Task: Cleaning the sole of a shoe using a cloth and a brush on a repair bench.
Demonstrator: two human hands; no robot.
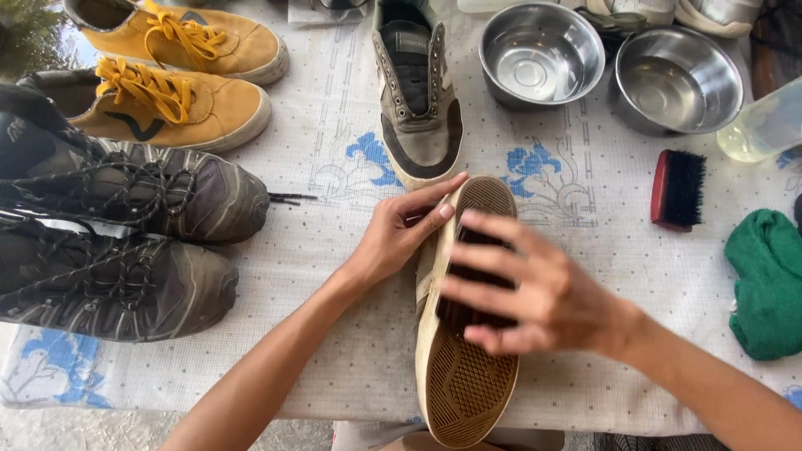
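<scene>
A grey sneaker (464,380) lies on its side at the table's front edge, its brown ridged sole turned up. My left hand (401,234) steadies it from the left, fingers along the upper near the toe. My right hand (530,288) is blurred over the sole and grips a dark brush (476,280) pressed against it. The matching grey sneaker (418,92), without laces, stands upright just beyond.
Two mustard-yellow sneakers (167,100) and two dark worn trainers (125,234) fill the left. Two steel bowls (541,52) (678,79) sit at the back right. A red-backed brush (677,190), a green cloth (764,280) and a clear bottle (764,125) lie at the right.
</scene>
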